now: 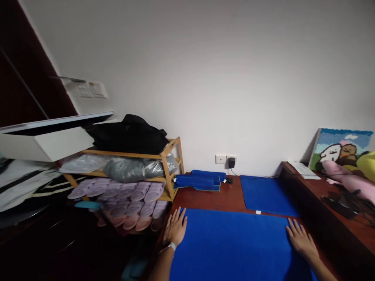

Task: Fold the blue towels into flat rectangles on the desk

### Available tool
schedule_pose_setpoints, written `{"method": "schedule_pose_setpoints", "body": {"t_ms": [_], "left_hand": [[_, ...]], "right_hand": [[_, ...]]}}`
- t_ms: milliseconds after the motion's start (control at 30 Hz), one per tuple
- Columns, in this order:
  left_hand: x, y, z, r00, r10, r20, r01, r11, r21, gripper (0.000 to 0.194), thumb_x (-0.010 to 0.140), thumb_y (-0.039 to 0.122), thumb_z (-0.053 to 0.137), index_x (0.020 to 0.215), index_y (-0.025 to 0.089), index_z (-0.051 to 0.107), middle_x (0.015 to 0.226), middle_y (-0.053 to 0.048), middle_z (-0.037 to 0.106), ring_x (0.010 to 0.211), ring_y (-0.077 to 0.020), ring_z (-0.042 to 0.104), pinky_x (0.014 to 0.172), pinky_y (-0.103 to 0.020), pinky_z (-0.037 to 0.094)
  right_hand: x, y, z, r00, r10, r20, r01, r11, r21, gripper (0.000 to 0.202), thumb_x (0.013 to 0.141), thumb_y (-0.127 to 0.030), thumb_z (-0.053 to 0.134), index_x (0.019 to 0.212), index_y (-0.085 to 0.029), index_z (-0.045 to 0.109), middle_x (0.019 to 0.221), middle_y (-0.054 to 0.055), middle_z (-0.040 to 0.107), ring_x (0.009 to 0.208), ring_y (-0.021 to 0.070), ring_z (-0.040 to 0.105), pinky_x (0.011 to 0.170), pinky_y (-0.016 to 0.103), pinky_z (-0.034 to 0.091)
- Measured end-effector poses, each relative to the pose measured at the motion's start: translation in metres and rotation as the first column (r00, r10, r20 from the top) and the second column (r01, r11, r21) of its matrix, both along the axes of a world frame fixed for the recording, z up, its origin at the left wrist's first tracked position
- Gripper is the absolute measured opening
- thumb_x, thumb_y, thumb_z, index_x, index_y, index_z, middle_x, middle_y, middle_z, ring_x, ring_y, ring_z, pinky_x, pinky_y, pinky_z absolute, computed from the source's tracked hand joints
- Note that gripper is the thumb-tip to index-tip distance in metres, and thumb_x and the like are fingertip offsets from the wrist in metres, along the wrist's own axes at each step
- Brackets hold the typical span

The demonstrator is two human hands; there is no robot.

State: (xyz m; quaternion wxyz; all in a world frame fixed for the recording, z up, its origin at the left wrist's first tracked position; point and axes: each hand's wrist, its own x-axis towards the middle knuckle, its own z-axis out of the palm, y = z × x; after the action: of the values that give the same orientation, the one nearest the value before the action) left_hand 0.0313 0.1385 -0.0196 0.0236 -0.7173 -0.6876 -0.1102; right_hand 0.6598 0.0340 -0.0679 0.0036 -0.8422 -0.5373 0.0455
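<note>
A large blue cloth [228, 242] lies spread flat on a reddish-brown wooden surface [202, 201]. My left hand [175, 226] rests flat on its far left corner, fingers stretched out, with a pale band on the wrist. Over at the far right corner, my right hand [301, 238] lies flat with fingers spread, partly on the cloth's edge. Neither hand grasps anything. Beyond it, a second blue cloth [266, 195] lies flat near the wall, with a small white tag [258, 212] at its near edge. Folded or rolled blue cloths [196, 180] sit at the back left.
A wooden shoe rack [171, 175] at left holds lilac slippers [125, 191], plastic-wrapped items and a black bag [131, 134]. A black adapter [231, 162] is plugged into the wall. On the raised ledge at right are a pink plush toy [348, 181] and a tufted picture [340, 146].
</note>
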Motion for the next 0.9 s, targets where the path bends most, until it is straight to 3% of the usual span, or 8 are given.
{"method": "schedule_pose_setpoints", "body": {"t_ms": [100,200,333,467,567,633,700,900], "left_hand": [[0.002,-0.003,0.004,1.000,0.008,0.008,-0.008,1.000,-0.012,0.055,0.104,0.041,0.033,0.157,0.027,0.041,0.166,-0.005,0.038,0.153,-0.0222,0.036,0.126,-0.046,0.025],[0.002,-0.004,0.003,1.000,0.007,0.029,-0.007,1.000,0.001,0.055,0.104,0.041,0.032,0.156,0.027,0.042,0.166,-0.005,0.038,0.153,-0.0228,0.036,0.127,-0.047,0.024],[0.000,-0.003,-0.003,0.999,0.004,0.045,-0.005,1.000,0.025,0.055,0.103,0.041,0.033,0.156,0.029,0.043,0.166,-0.004,0.038,0.152,-0.0231,0.036,0.126,-0.047,0.024],[-0.002,-0.001,-0.006,0.999,-0.003,0.040,0.002,1.000,0.031,0.054,0.104,0.041,0.032,0.155,0.029,0.044,0.166,-0.005,0.039,0.152,-0.0229,0.037,0.125,-0.046,0.027],[-0.003,-0.001,-0.005,1.000,-0.009,0.025,0.008,1.000,0.024,0.054,0.104,0.041,0.032,0.155,0.029,0.044,0.166,-0.005,0.039,0.151,-0.0226,0.038,0.125,-0.046,0.027],[-0.003,0.000,-0.004,1.000,-0.004,0.013,0.004,1.000,0.019,0.054,0.104,0.040,0.032,0.155,0.028,0.043,0.166,-0.005,0.038,0.151,-0.0225,0.038,0.126,-0.046,0.027],[-0.003,0.001,-0.004,1.000,-0.002,0.008,0.002,1.000,0.013,0.055,0.104,0.040,0.032,0.156,0.027,0.042,0.166,-0.005,0.038,0.152,-0.0227,0.038,0.126,-0.047,0.026],[-0.002,0.004,-0.006,1.000,-0.001,0.014,0.001,1.000,0.018,0.055,0.103,0.041,0.033,0.156,0.028,0.043,0.165,-0.005,0.039,0.152,-0.0229,0.038,0.126,-0.047,0.026]], "right_hand": [[0.001,0.002,0.009,0.999,-0.046,0.022,0.046,0.999,-0.016,0.075,0.092,-0.051,0.019,0.160,-0.023,0.036,0.170,0.003,0.027,0.156,0.0299,0.023,0.124,0.055,0.023],[-0.045,0.018,0.032,0.998,-0.022,0.055,0.018,0.997,0.069,0.073,0.094,-0.043,0.019,0.157,-0.011,0.040,0.166,0.011,0.034,0.154,0.0317,0.028,0.125,0.054,0.023],[-0.181,0.040,0.067,0.944,0.328,-0.038,-0.313,0.926,0.211,0.066,0.099,-0.041,0.023,0.154,-0.012,0.044,0.163,0.012,0.040,0.154,0.0293,0.028,0.127,0.051,0.022],[-0.322,0.047,0.088,0.733,0.636,-0.242,-0.585,0.771,0.253,0.066,0.103,-0.053,0.021,0.161,-0.022,0.031,0.168,0.002,0.029,0.157,0.0237,0.020,0.129,0.048,0.016],[-0.369,0.049,0.091,0.670,0.675,-0.308,-0.643,0.735,0.214,0.068,0.103,-0.056,0.021,0.162,-0.023,0.029,0.168,0.002,0.027,0.158,0.0240,0.017,0.130,0.048,0.014],[-0.362,0.051,0.088,0.687,0.657,-0.311,-0.629,0.752,0.198,0.069,0.103,-0.057,0.019,0.161,-0.022,0.028,0.168,0.002,0.026,0.158,0.0237,0.016,0.130,0.047,0.013],[-0.328,0.048,0.079,0.735,0.610,-0.296,-0.579,0.792,0.193,0.069,0.103,-0.057,0.017,0.161,-0.023,0.028,0.168,0.002,0.026,0.157,0.0228,0.017,0.130,0.048,0.012],[-0.137,0.017,0.034,0.953,0.266,-0.143,-0.250,0.961,0.121,0.071,0.100,-0.060,0.019,0.162,-0.026,0.028,0.168,0.000,0.029,0.157,0.0236,0.017,0.128,0.050,0.015]]}}
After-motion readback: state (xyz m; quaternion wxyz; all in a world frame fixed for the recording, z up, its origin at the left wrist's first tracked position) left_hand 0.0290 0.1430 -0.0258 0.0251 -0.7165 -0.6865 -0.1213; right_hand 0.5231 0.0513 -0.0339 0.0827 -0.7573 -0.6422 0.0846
